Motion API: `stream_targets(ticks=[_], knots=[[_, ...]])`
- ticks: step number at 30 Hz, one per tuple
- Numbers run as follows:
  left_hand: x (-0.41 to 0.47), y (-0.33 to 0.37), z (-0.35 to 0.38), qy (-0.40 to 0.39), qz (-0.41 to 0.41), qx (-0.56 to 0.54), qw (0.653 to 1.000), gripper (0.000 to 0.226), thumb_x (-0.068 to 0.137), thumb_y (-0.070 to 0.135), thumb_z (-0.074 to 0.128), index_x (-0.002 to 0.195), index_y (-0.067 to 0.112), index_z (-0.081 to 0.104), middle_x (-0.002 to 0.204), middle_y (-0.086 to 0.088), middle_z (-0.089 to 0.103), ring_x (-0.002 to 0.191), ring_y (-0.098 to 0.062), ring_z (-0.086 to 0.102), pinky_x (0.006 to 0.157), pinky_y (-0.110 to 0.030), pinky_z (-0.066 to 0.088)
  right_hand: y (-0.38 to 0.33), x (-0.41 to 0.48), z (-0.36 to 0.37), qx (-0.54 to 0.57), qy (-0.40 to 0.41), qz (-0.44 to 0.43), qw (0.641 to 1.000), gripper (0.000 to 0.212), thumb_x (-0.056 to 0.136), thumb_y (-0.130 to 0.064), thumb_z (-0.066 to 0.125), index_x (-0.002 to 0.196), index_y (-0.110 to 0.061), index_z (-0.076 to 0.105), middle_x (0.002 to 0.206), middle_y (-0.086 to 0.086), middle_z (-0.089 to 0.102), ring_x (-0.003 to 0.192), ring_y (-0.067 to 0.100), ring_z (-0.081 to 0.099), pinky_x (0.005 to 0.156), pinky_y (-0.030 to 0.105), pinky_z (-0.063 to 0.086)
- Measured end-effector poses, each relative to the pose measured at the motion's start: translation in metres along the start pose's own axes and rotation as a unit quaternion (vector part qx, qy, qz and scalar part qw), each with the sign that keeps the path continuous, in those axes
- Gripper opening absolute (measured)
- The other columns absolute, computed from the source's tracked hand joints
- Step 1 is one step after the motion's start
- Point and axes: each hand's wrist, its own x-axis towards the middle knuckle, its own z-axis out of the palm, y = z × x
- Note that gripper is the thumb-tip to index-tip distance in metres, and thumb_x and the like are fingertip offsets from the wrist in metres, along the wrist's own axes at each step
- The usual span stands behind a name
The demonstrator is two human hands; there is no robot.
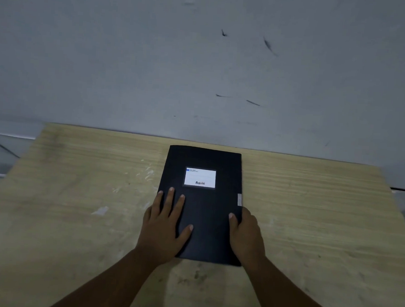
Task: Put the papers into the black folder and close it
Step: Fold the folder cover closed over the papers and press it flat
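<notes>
A: Head view is showing the black folder (202,207) lying flat and shut on the wooden table (310,217), approx. in the middle, its far end near the wall (201,71). No papers are showing outside it.

B: And the hands?

A: The left hand (163,228) is resting spread wide on the cover, near-left part, palm down, holding nothing. The right hand (245,235) is gripping the folder's right edge, thumb on top, other fingers hidden under or beside the edge, so how far they are curling, cannot tell.

B: Which way is the folder pointing?

A: Its long axis is running away from the person toward the wall, w/ a slight tilt. The white label (199,178) is sitting on the far half, reading upright for the person. A small grey tab (239,200) is showing at the right edge, just beyond the right hand.

B: So which hand is nearer to the opening side?

A: Prob. the right one; it is already touching that edge. Task is looking almost done, only pressing shut is remaining, in my judgement.
</notes>
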Motion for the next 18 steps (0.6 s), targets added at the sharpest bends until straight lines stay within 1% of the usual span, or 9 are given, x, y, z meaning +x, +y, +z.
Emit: stream_targets(ticks=[6, 11, 14, 18], knots=[[0.018, -0.034, -0.014, -0.008, -0.012, -0.001, 1.000, 0.082, 0.091, 0.068, 0.034, 0.160, 0.030, 0.014, 0.170, -0.001, 0.001, 0.156, -0.030, -0.003, 0.117, -0.051, 0.023, -0.029, 0.017, 0.024, 0.013, -0.022, -0.001, 1.000, 0.037, 0.103, -0.030, 0.049, 0.128, -0.005, 0.058, 0.122, 0.017, 0.065, 0.110, 0.033, 0.062, 0.096, 0.046, 0.052], [0.031, -0.049, -0.024, -0.025, -0.014, 0.008, 1.000, 0.082, 0.091, 0.069, 0.033, 0.160, 0.030, 0.011, 0.170, -0.001, -0.002, 0.156, -0.029, -0.007, 0.118, -0.052, 0.021, -0.042, 0.024, 0.036, 0.013, -0.030, 0.008, 0.999, 0.039, 0.103, -0.029, 0.048, 0.131, -0.004, 0.056, 0.123, 0.018, 0.065, 0.111, 0.034, 0.062, 0.097, 0.048, 0.051], [0.033, -0.050, -0.026, -0.040, -0.009, 0.006, 0.999, 0.083, 0.091, 0.069, 0.030, 0.160, 0.031, 0.006, 0.170, -0.001, -0.007, 0.155, -0.028, -0.012, 0.119, -0.051, 0.017, -0.043, 0.024, 0.038, 0.009, -0.032, 0.017, 0.999, 0.041, 0.103, -0.032, 0.048, 0.133, -0.006, 0.055, 0.125, 0.017, 0.065, 0.113, 0.034, 0.062, 0.098, 0.049, 0.051], [0.032, -0.048, -0.033, -0.047, -0.007, -0.002, 0.999, 0.079, 0.094, 0.065, 0.030, 0.160, 0.030, 0.005, 0.170, -0.003, -0.009, 0.155, -0.030, -0.013, 0.121, -0.052, 0.006, -0.050, 0.018, 0.034, 0.002, -0.028, 0.021, 0.999, 0.044, 0.101, -0.038, 0.049, 0.134, -0.010, 0.053, 0.125, 0.016, 0.064, 0.112, 0.034, 0.062, 0.097, 0.047, 0.052]])
